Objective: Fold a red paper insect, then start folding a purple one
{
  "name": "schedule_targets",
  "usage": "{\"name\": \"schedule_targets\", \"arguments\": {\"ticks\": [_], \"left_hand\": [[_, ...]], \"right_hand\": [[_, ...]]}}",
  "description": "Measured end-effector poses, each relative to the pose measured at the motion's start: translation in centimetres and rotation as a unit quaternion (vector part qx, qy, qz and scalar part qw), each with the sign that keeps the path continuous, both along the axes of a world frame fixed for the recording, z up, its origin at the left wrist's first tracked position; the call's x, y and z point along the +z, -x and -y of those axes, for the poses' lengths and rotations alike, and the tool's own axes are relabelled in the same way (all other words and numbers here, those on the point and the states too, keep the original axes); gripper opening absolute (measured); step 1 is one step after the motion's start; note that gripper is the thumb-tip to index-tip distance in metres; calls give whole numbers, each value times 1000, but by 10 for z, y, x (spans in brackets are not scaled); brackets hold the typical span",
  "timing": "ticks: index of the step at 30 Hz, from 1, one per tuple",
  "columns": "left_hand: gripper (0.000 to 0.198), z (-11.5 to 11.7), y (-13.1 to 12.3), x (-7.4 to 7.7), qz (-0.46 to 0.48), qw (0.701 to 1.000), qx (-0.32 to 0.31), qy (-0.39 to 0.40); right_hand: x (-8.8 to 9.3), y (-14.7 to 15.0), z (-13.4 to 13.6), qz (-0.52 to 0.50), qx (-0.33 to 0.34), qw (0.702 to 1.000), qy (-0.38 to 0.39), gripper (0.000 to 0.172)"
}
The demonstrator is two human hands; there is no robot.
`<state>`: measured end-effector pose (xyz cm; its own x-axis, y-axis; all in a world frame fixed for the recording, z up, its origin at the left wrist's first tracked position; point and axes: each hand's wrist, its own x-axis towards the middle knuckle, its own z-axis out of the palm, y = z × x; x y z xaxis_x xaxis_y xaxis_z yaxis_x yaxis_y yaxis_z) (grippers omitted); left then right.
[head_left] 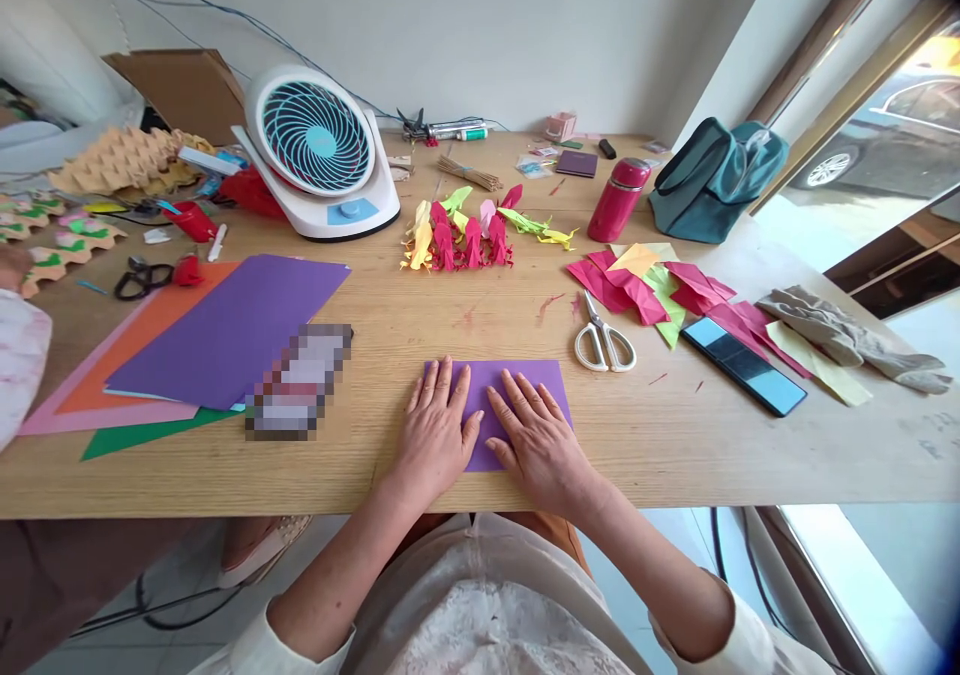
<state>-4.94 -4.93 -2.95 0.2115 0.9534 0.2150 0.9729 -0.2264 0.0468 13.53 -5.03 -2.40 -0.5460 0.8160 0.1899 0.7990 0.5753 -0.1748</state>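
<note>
A sheet of purple paper (486, 425) lies flat on the wooden table near its front edge. My left hand (436, 430) rests palm down on its left side, fingers stretched out. On the right side of the same sheet, my right hand (538, 440) also lies flat with fingers spread. Neither hand grips anything. White-handled scissors (604, 340) lie just beyond my right hand, blades pointing away. Left of my left hand is a blurred-out flat object (300, 383). Beyond the sheet stand several folded paper figures (472, 235) in red, yellow and green.
Large coloured sheets (232, 325) are stacked at left, near black scissors (142, 279) and a white fan (322, 145). At right are paper scraps (637, 280), a phone (744, 365), a red flask (619, 200) and a teal bag (712, 180). Another person's sleeve (22, 365) shows far left.
</note>
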Motion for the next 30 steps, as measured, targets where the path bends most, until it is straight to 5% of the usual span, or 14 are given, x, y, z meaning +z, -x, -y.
{"name": "schedule_targets", "arguments": {"ticks": [19, 26, 30], "left_hand": [[60, -2, 0, 5, -21, 1000, 16, 11], [58, 3, -10, 21, -5, 999, -50, 16], [59, 10, -16, 16, 4, 995, -84, 54]], "right_hand": [[-17, -71, 26, 30, -92, 994, -54, 70], [0, -58, 42, 17, -55, 997, -49, 70], [1, -45, 51, 35, 6, 999, -31, 72]]}}
